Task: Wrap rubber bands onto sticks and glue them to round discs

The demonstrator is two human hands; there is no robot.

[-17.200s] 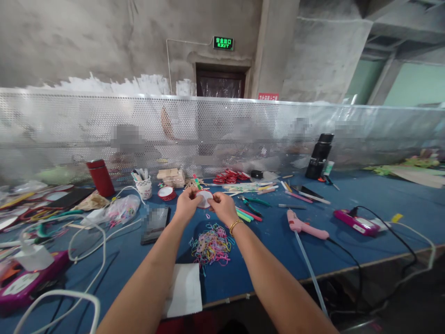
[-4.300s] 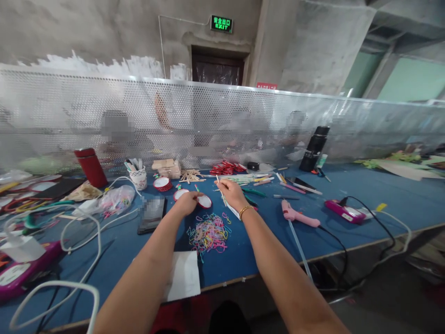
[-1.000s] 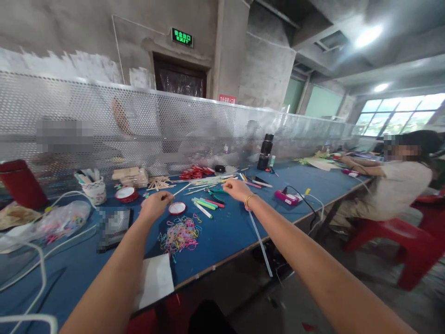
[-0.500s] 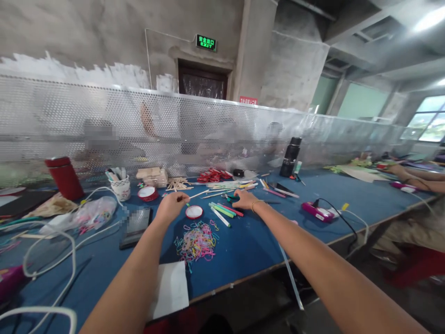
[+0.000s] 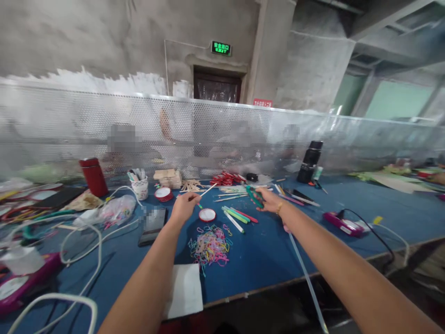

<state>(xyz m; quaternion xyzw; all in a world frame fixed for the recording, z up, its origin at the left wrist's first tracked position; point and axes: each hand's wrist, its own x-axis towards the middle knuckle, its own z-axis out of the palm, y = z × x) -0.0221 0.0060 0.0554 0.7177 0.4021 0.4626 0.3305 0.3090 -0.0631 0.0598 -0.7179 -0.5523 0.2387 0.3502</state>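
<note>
A thin wooden stick (image 5: 207,190) is pinched by the left hand (image 5: 184,206), while green-handled scissors (image 5: 254,195) are gripped by the right hand (image 5: 269,200).

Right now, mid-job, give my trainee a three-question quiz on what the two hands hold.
1. True or false: the left hand pinches a thin wooden stick.
2. The right hand grips: A) a glue gun, B) green-handled scissors, C) a phone.
3. What lies just nearer than the red-rimmed round lid?

Key: 1 true; 2 B; 3 a pile of coloured rubber bands.
</note>
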